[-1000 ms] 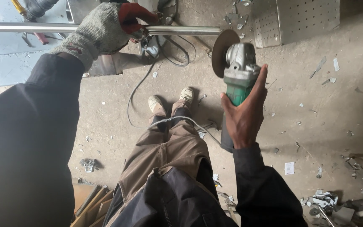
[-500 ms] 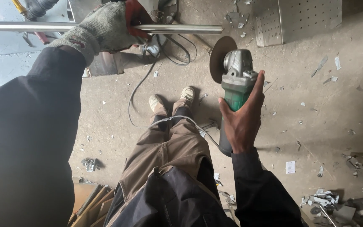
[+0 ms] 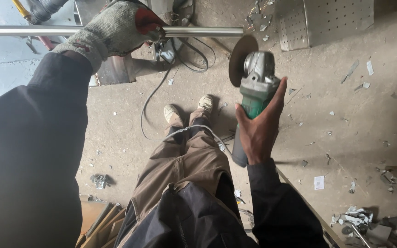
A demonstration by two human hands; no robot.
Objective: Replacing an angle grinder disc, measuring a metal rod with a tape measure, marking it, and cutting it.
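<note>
Dusty concrete floor [image 3: 354, 128] lies littered below. Since a moment ago my right hand [image 3: 258, 133], fingers wrapped round the green angle grinder [image 3: 253, 87], has edged its disc closer to the steel tube's [image 3: 198, 31] right end; my gloved left hand [image 3: 111, 30] still clamps that tube, open floor at right.

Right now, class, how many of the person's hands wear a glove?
1. The left hand wears a knitted glove and grips the steel tube; the right hand is bare, holding the green angle grinder.
</note>
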